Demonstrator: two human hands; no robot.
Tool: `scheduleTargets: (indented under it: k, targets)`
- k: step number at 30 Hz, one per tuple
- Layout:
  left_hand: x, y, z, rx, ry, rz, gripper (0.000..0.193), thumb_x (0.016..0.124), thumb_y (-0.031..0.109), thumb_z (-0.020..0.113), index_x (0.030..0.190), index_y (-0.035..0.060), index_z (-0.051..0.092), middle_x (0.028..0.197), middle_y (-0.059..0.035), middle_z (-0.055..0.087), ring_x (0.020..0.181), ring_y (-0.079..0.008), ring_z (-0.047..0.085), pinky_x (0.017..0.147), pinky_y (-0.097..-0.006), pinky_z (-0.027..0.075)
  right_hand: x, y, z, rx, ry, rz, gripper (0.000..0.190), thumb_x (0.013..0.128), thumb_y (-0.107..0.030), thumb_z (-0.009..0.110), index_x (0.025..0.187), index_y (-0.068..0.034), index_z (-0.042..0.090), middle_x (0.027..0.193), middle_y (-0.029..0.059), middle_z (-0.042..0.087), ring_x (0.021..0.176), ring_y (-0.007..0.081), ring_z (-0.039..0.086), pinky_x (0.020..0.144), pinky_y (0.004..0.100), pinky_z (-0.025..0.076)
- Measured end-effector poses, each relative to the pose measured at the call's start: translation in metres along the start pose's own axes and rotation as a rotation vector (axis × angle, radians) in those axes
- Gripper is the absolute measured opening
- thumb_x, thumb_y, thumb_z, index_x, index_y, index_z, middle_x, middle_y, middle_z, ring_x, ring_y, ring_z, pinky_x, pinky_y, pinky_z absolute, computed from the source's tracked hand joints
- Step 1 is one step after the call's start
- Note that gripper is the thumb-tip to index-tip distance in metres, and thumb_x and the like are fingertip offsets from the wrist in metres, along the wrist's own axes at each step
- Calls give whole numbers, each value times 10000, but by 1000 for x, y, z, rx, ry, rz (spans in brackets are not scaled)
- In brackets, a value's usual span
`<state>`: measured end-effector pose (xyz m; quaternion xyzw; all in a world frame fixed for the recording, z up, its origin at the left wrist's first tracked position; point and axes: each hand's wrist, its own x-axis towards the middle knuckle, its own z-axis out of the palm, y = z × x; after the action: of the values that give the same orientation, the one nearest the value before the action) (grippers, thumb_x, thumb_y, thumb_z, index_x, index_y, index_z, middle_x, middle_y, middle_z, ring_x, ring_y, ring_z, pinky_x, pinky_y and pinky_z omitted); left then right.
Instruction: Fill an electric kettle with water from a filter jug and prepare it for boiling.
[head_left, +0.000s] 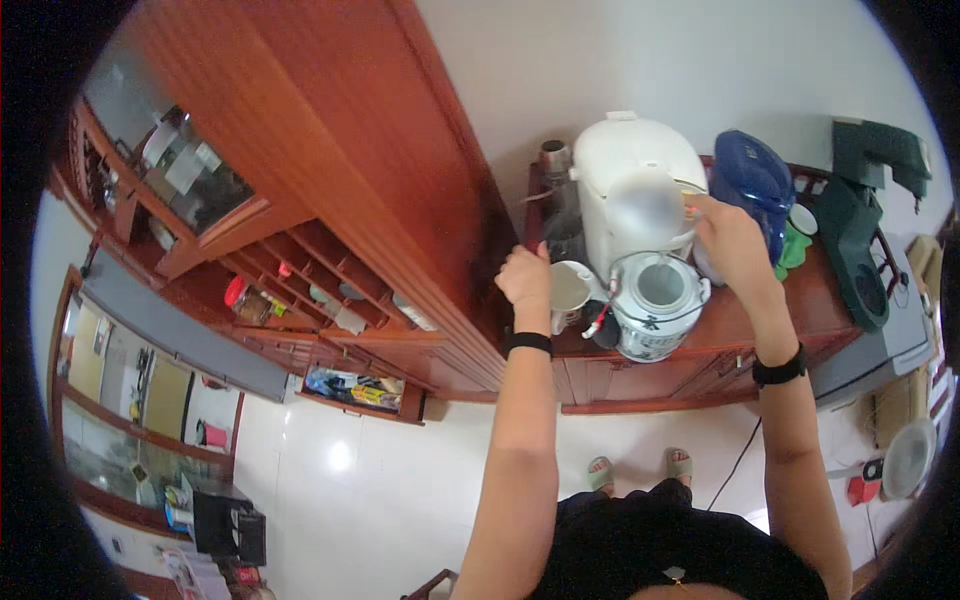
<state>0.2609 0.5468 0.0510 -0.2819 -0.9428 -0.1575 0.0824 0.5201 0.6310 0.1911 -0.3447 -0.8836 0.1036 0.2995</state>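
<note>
My left hand (524, 277) is curled beside a white mug (571, 289); whether its fingers grip the mug is hidden. To the mug's right stands a white ceramic teapot (654, 330) with dark painted writing, a spout towards the mug, and a thin wire handle. Its round mouth is uncovered. Behind it is a white electric water dispenser pot (637, 146). My right hand (731, 229) reaches to the front of that pot, fingertips at its right front edge. A blurred round grey shape (646, 204) covers part of the pot's front, so what the fingers hold is unclear.
A steel-topped flask (555, 157) stands left of the dispenser pot. Right are a blue appliance (752, 184), a green cloth (793, 251) and a dark green device (851, 240). A tall wooden cabinet (360, 150) borders the left; its low drawer (412, 401) is pulled out.
</note>
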Motion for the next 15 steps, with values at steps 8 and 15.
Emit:
scheduleTargets:
  k: [8, 15]
  targets:
    - [24, -24, 13, -643, -327, -2, 713, 797, 526, 502, 1064, -135, 498, 1067, -337, 525, 1048, -416, 511, 898, -401, 394, 2, 6, 6, 23, 56, -81, 272, 774, -80, 466, 1018, -61, 585, 820, 201, 610, 779, 354, 591, 701, 429, 467]
    - [39, -25, 19, -537, -504, 29, 800, 811, 564, 465, 1159, -156, 431, 1098, -330, 520, 1054, -389, 522, 883, -401, 405, 1, 27, 22, -74, 114, -108, 243, 784, -96, 495, 997, -50, 602, 815, 171, 624, 766, 320, 609, 699, 397, 484]
